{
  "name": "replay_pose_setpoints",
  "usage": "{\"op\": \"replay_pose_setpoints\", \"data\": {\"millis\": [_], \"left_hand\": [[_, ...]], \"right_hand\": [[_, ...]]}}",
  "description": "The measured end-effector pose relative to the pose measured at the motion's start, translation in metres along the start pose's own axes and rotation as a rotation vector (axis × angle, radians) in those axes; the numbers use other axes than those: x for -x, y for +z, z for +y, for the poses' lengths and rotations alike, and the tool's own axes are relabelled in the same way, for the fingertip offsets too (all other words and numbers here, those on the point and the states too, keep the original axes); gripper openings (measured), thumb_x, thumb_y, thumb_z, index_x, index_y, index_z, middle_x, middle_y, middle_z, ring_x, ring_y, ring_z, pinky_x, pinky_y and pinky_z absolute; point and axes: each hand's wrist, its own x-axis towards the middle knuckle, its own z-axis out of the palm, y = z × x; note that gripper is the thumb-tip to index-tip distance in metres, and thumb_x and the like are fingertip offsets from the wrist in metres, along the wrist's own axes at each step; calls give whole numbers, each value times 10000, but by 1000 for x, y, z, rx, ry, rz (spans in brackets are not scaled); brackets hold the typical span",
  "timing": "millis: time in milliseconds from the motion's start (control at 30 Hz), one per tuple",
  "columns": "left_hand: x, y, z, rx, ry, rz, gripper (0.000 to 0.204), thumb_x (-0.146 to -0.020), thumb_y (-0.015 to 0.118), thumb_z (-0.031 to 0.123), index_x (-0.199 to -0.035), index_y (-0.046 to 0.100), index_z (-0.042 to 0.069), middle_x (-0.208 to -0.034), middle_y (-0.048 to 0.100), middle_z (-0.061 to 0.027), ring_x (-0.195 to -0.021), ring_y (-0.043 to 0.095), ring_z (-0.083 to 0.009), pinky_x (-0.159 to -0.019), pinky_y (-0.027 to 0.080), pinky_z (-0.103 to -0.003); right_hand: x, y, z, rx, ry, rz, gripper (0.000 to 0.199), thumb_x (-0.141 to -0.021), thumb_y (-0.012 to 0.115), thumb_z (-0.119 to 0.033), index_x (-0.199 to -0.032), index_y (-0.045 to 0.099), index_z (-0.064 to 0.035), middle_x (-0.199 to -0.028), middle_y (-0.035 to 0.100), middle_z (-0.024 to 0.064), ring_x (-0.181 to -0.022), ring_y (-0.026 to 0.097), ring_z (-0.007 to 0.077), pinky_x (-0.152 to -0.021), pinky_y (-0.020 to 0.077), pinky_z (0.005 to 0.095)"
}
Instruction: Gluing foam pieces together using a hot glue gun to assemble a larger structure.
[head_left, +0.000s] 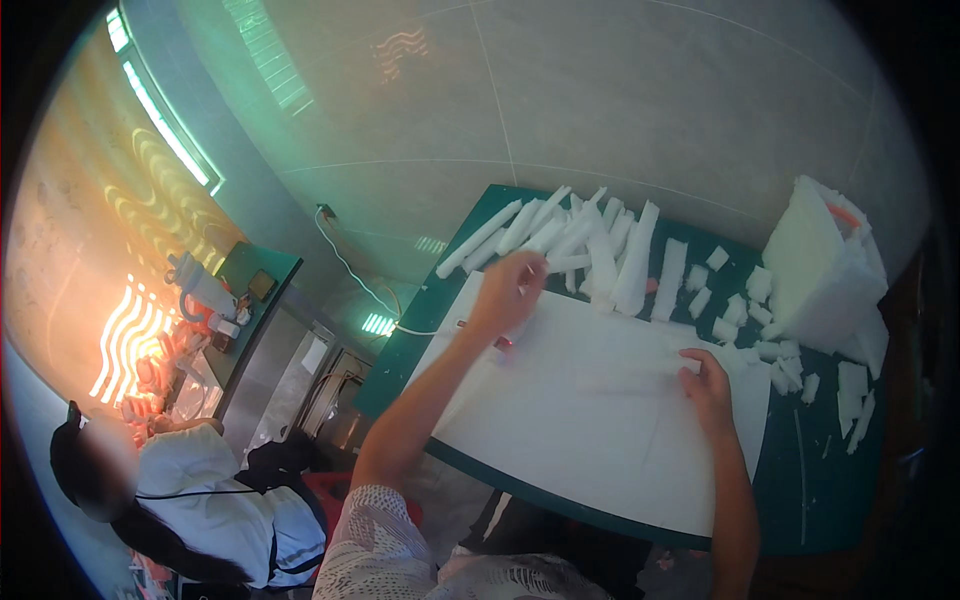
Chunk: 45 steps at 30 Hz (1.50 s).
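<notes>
My left hand (508, 290) is raised over the far left edge of a large white sheet (600, 400), beside a pile of white foam strips (600, 250). Its fingers are curled together. Whatever they grip, if anything, I cannot make out. Partly hidden under that wrist is a small object with a red part (503, 343), its kind unclear. Above the right side of the sheet hovers my right hand (708, 390), its thumb and forefinger apart with nothing visible between them.
The sheet lies on a green table (815, 500) against a tiled wall. Broken foam pieces (735, 310) and a big white foam block (825, 265) occupy its right side. A white cable (350, 262) runs from a wall socket to the table. At left, a person (200, 490) sits by another counter.
</notes>
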Motion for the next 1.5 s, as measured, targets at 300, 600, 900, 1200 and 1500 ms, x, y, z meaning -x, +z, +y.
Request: {"op": "replay_pose_setpoints", "data": {"millis": [300, 600, 900, 1200, 1500], "left_hand": [[-73, 4, -83, -421, -86, -222, 393, -767, 762, 274, -1023, 651, -4, -1012, 643, -213, -1015, 609, -374, -886, 477, -432], [-33, -7, -2, -157, 77, 150, 273, -810, 743, 138, -1029, 618, 32, -946, 662, -151, -819, 649, -307, -713, 507, -392], [72, 56, 75, -11, 396, -286, 357, -890, 652, 44, -1244, 643, 91, -1148, 681, -133, -990, 670, -257, -810, 539, -315], [67, 43, 62, 484, -26, -759, 443, -987, 448, 36, -1425, 494, 84, -1490, 455, -100, -1356, 435, -229, -1102, 351, -327], [60, 43, 42, 753, -270, -716, 387, -979, 418, 41, -1341, 553, 24, -1346, 557, -95, -1208, 529, -186, -999, 432, -321]], "right_hand": [[0, 5, -3, -132, 63, 8, 263, -916, 633, -164, -1157, 619, -58, -773, 521, -20, -686, 448, 63, -615, 372, 219], [3, -3, 2, -26, -6, -33, 329, -890, 679, -140, -1202, 604, -64, -875, 548, -6, -733, 477, 69, -650, 417, 225], [13, 26, -17, -157, -98, -171, 642, -882, 716, -140, -1447, 413, -109, -1084, 587, 93, -956, 554, 156, -805, 482, 256], [14, 22, -17, -125, -150, -204, 565, -894, 696, -86, -1404, 454, -91, -1096, 591, 90, -981, 536, 150, -816, 481, 262], [12, 21, -21, -233, -73, -186, 450, -894, 680, -69, -1311, 510, -73, -1069, 605, 77, -964, 539, 152, -811, 472, 276]]}}
